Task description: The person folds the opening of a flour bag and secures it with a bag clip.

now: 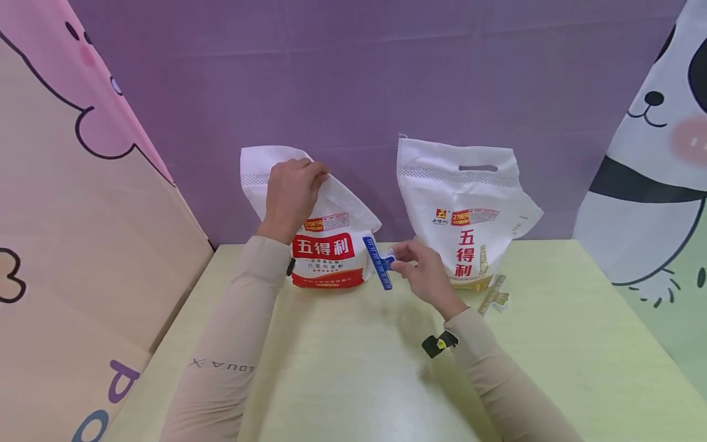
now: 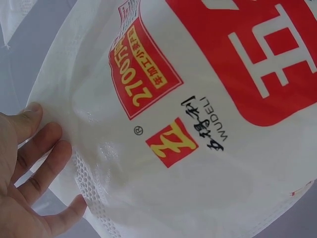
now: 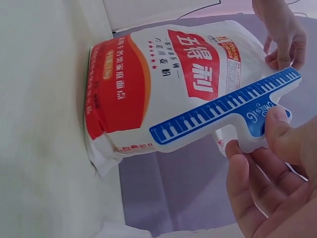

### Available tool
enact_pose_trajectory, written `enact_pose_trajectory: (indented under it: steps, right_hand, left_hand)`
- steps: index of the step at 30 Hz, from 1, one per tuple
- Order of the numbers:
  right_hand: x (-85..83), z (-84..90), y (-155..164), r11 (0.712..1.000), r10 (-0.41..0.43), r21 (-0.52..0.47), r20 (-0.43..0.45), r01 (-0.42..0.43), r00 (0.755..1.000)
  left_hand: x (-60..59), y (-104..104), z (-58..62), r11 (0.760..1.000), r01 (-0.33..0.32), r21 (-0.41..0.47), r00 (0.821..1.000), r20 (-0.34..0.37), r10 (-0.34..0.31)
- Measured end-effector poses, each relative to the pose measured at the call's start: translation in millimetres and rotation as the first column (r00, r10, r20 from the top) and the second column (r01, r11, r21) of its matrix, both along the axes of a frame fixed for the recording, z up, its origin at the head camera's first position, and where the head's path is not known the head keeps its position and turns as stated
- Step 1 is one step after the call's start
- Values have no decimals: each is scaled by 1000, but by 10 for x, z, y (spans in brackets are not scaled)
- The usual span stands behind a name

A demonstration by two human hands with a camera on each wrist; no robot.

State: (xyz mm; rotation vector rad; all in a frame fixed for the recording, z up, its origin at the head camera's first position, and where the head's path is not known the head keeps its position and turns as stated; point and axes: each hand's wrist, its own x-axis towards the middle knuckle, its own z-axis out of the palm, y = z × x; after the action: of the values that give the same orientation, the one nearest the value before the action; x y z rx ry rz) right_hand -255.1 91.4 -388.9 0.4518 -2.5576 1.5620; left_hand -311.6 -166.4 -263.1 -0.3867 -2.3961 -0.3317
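On the pale yellow-green table (image 1: 342, 368), against the purple backdrop (image 1: 353, 73), two white flour bags stood well apart. The left hand (image 1: 289, 193) gripped the folded top of the left flour bag (image 1: 326, 245), its fingers curled over the crumpled upper edge; in the left wrist view the fingers (image 2: 34, 148) lay against the bag's perforated white cloth near its red and yellow printed label. The right hand (image 1: 422, 273) pinched the handle of a blue sealing clip (image 1: 378, 263) between thumb and fingertips, the other fingers loosely bent beneath it. The clip hung just beside the lower right flank of the left flour bag, tilted on a diagonal; whether its toothed bar actually touched the bag could not be told. In the right wrist view the clip (image 3: 233, 106) crossed in front of the bag's red band, with the thumb (image 3: 280, 134) pressed on its short stem. The right flour bag (image 1: 464, 215) stood upright behind that hand, its carrying slot at the top. A yellowish clip (image 1: 493, 298) lay flat on the table at the foot of the right flour bag. Cartoon panels framed both sides.
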Motion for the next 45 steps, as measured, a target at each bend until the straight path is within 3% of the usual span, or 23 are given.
enact_pose_trajectory:
  steps: [9, 35, 45]
  right_hand:
    - [-55, 186, -22, 1000, 1, 16, -129, 1, 992]
    - [-240, 630, -159, 998, -8, 63, -270, 26, 963]
    - [-408, 769, -231, 997, -8, 66, -355, 33, 935]
  left_hand:
    - [11, 3, 9, 1000, -11, -2, 1000, 15, 11]
    - [31, 29, 11, 1000, -12, -6, 1000, 25, 12]
    - [18, 19, 22, 1000, -12, -9, 1000, 8, 12]
